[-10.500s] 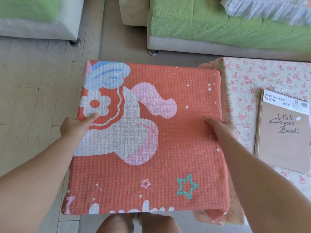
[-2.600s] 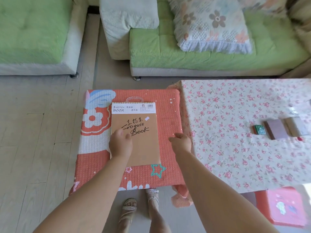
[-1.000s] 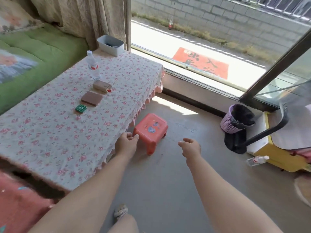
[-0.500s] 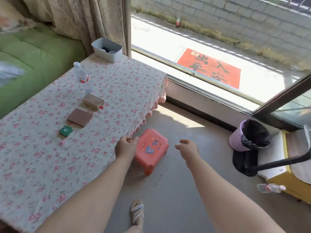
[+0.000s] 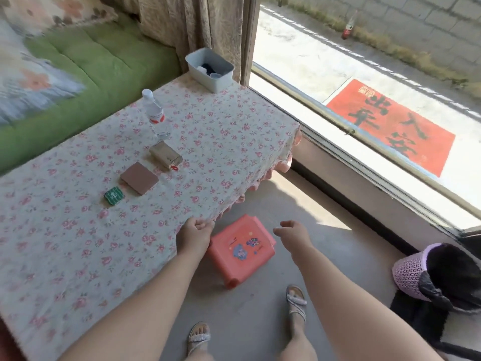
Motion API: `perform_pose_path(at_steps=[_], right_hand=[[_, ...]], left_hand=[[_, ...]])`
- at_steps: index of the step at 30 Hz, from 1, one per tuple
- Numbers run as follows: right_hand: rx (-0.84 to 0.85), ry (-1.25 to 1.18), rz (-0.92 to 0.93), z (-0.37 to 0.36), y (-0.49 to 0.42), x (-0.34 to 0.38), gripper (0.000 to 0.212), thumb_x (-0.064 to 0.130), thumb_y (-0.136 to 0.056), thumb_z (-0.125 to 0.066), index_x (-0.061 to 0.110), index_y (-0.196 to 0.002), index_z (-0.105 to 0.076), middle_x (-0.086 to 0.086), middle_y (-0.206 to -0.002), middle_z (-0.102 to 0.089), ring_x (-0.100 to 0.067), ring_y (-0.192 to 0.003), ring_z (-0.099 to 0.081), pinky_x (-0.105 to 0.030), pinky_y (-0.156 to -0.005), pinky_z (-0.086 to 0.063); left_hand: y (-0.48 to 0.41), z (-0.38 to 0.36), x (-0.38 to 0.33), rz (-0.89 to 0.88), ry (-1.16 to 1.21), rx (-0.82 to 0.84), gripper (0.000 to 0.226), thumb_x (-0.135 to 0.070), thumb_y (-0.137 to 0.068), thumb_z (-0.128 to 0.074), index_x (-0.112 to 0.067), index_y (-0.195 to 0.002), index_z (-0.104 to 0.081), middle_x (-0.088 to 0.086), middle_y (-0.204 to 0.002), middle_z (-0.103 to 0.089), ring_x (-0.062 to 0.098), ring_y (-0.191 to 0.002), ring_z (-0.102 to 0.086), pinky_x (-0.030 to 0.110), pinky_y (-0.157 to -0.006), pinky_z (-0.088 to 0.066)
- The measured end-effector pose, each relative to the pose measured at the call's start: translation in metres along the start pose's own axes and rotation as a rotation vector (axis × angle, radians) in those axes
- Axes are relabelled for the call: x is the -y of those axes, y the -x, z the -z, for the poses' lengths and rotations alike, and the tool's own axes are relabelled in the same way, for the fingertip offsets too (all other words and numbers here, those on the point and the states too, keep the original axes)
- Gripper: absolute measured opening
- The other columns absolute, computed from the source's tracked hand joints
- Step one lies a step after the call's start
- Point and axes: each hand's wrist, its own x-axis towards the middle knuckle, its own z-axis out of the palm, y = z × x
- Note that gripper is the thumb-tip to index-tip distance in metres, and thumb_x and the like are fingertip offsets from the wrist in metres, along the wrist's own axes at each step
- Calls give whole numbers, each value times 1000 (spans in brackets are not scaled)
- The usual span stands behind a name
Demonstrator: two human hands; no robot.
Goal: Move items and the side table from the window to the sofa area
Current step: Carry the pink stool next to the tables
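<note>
A small red plastic stool (image 5: 242, 252) with cartoon stickers stands on the grey floor beside the low table (image 5: 78, 243), which is covered by a floral cloth. My left hand (image 5: 194, 237) hovers with curled fingers over the stool's left corner, right at the cloth's edge, and holds nothing. To the right of the stool, my right hand (image 5: 294, 234) hangs with fingers loosely apart, a little above the floor. On the table lie a water bottle (image 5: 156, 115), a tan box (image 5: 165, 155), a brown wallet (image 5: 139, 178) and a small green pack (image 5: 113, 195).
A pale blue bin (image 5: 210, 70) sits at the table's far corner by the curtain (image 5: 195, 27). A green sofa (image 5: 91, 61) runs behind the table. The window sill (image 5: 364, 178) borders the floor on the right. A purple waste basket (image 5: 416, 272) with a black bag stands at lower right.
I have turned from the sofa side towards the window and come closer to the red stool. Both hands have dropped nearer to it, one on each side.
</note>
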Motion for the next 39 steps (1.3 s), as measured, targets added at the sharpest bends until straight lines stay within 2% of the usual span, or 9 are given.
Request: perform_pose_path(at_steps=[2, 6, 9, 11, 16, 29, 35, 37, 39], right_hand=[[63, 43, 28, 3, -20, 9, 44, 11, -86, -60, 7, -129, -52, -12, -131, -54, -24, -104, -54, -27, -82, -38], [204, 193, 109, 23, -62, 25, 44, 11, -87, -60, 6, -129, -51, -12, -131, -55, -26, -114, -54, -27, -84, -40], [264, 290, 152, 39, -88, 32, 44, 12, -86, -61, 7, -129, -51, -12, -129, -56, -26, -108, -56, -30, -92, -42], [281, 330, 157, 48, -109, 30, 45, 12, -86, -61, 6, -129, -51, -12, -130, -55, -27, -113, -55, -34, -97, -43], [326, 424, 104, 49, -153, 0, 45, 11, -85, -60, 6, -129, -51, -12, -130, -56, -27, -112, -57, -33, -92, -46], [336, 630, 144, -80, -333, -105, 53, 17, -85, -62, 6, -134, -45, -14, -134, -53, -29, -122, -52, -36, -98, -42], [347, 673, 102, -120, -392, -150, 67, 21, -84, -63, 5, -142, -33, -18, -138, -48, -33, -124, -49, -38, -99, -41], [365, 685, 100, -129, -408, -161, 72, 24, -83, -64, 7, -144, -29, -18, -140, -46, -33, -126, -48, -40, -100, -40], [384, 665, 93, -136, -419, -166, 77, 25, -82, -65, 10, -146, -25, -17, -144, -41, -34, -129, -44, -42, -104, -39]], left_hand=[[-2, -11, -4, 6, -8, -35, 26, -28, -88, -61, -12, -108, -57, 0, -98, -57, 22, -97, -57, 26, -80, -40], [1, -47, -12, 109, 47, -179, 38, -32, -87, -61, -7, -115, -56, 4, -107, -62, 19, -90, -53, 26, -78, -39], [5, -72, -11, 198, 111, -280, 42, -31, -87, -62, -5, -119, -56, 8, -113, -65, 25, -99, -59, 27, -78, -40], [9, -87, -9, 258, 153, -340, 39, -26, -87, -63, -1, -117, -58, 10, -114, -66, 27, -106, -60, 25, -77, -37], [-1, -127, 30, 400, 218, -392, 35, -19, -87, -64, 2, -114, -60, 18, -117, -66, 29, -109, -60, 33, -92, -42], [-136, -242, 207, 604, 225, -379, 45, -26, -88, -61, -1, -125, -54, 14, -129, -60, 30, -119, -56, 34, -97, -39], [-188, -277, 272, 637, 367, -339, 68, -37, -83, -67, -3, -137, -43, 14, -142, -48, 28, -128, -48, 36, -108, -36], [-207, -289, 290, 638, 398, -291, 87, -57, -70, -69, -5, -136, -46, 16, -137, -53, 30, -123, -53, 40, -105, -41], [-223, -299, 306, 666, 376, -279, 101, -73, -51, -68, -8, -126, -54, 15, -122, -63, 33, -109, -61, 45, -96, -49]])
